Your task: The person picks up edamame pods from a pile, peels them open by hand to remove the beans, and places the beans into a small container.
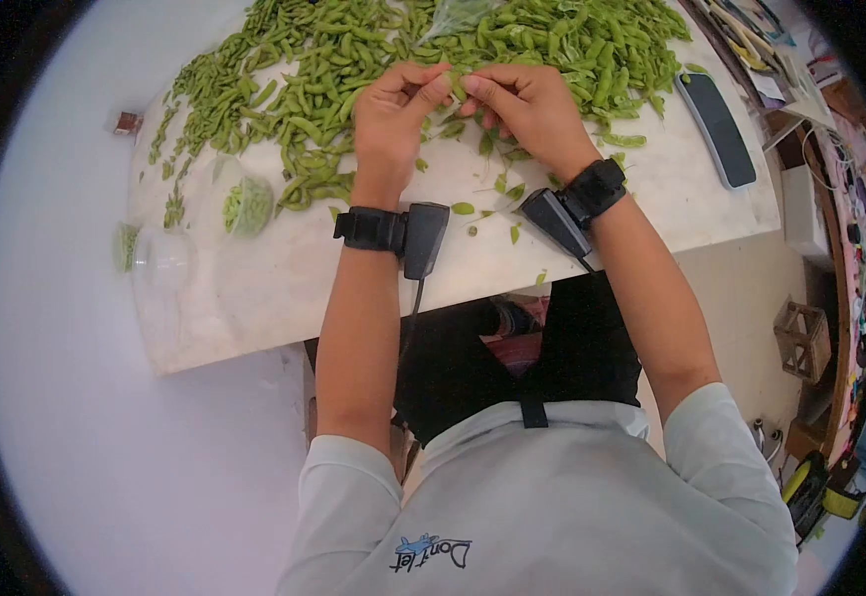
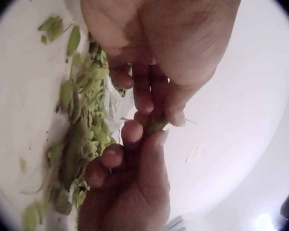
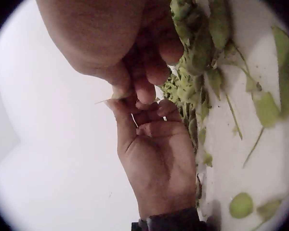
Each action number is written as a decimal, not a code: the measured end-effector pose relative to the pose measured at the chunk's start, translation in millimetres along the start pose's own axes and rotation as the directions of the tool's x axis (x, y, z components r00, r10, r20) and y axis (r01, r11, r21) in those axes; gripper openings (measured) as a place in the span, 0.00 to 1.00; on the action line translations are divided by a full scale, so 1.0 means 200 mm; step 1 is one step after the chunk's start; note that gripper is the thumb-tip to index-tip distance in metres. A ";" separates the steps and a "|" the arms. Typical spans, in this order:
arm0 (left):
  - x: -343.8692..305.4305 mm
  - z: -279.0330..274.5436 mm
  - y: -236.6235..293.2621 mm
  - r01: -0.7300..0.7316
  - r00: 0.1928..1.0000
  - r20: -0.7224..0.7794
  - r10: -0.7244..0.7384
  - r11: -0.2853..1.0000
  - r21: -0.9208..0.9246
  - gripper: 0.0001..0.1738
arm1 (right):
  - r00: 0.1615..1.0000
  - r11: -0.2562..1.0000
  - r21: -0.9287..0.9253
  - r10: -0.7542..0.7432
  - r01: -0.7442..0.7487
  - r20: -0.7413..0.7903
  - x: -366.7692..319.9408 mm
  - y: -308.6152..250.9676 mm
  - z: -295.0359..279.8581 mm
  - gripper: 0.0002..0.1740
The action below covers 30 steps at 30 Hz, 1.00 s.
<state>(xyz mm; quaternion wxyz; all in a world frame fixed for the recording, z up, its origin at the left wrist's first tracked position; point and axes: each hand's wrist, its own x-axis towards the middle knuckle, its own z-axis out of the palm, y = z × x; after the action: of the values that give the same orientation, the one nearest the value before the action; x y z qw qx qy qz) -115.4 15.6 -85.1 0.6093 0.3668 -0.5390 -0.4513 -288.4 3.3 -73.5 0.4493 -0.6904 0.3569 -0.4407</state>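
Both hands meet over the near edge of a wide heap of edamame pods [image 1: 343, 60]. Between the fingertips sits one green pod [image 1: 457, 87]. My left hand [image 1: 393, 114] pinches one end with thumb and forefinger, and my right hand [image 1: 537, 107] pinches the other end. Seen from the left wrist, the pod [image 2: 156, 126] is mostly covered by the thumbs and fingers. A thin fibre sticks out beside the thumbs in both wrist views. Loose leaves and pod scraps [image 1: 463, 209] lie on the white table [image 1: 284, 288] below the hands.
A clear bag of green beans [image 1: 247, 206] stands left of the hands, with a transparent container [image 1: 162, 256] beyond it. To the right lies a phone [image 1: 716, 129]. A crumpled plastic bag [image 1: 458, 15] rests among the pods at the back. Wrist cameras with cables hang on both wrists.
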 end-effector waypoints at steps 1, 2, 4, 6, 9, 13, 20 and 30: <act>0.00 0.00 -0.01 -0.004 1.000 0.010 0.004 1.000 -0.023 0.06 | 1.000 1.000 -0.019 -0.019 0.019 -0.007 0.00 0.01 -0.01 0.15; 0.00 0.00 -0.02 -0.006 1.000 0.018 0.007 0.999 -0.046 0.06 | 1.000 1.000 0.020 -0.005 0.006 -0.009 -0.01 0.01 -0.01 0.15; 0.00 0.01 -0.02 0.014 1.000 -0.010 -0.015 0.991 -0.131 0.06 | 1.000 0.995 0.100 0.014 -0.013 -0.006 0.00 -0.01 0.00 0.15; 0.00 0.01 -0.02 0.023 0.999 -0.023 -0.027 0.986 -0.167 0.06 | 1.000 0.997 0.081 -0.012 0.012 -0.005 0.00 -0.01 0.01 0.15; 0.00 0.01 -0.03 0.010 1.000 -0.027 -0.015 0.984 -0.179 0.06 | 0.999 0.998 0.050 -0.045 0.043 0.022 0.00 0.01 0.01 0.16; 0.00 0.05 0.00 -0.004 1.000 -0.016 0.001 0.975 -0.221 0.05 | 0.996 0.997 0.059 -0.046 0.042 0.074 0.00 0.02 0.02 0.15; 0.00 -0.01 -0.05 0.044 0.996 0.088 -0.023 0.968 -0.247 0.07 | 0.992 0.999 0.052 0.007 -0.013 0.126 0.00 0.00 0.01 0.14; 0.02 0.02 -0.05 -0.039 0.998 -0.048 0.034 0.993 -0.112 0.10 | 0.999 0.994 0.106 0.011 -0.007 -0.045 0.00 -0.02 0.01 0.16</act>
<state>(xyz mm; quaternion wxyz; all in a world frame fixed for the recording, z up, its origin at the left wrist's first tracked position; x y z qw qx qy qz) -120.4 9.3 -92.2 0.6493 0.3323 -0.5052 -0.4613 -285.9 5.8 -70.3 0.4791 -0.6537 0.3462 -0.4725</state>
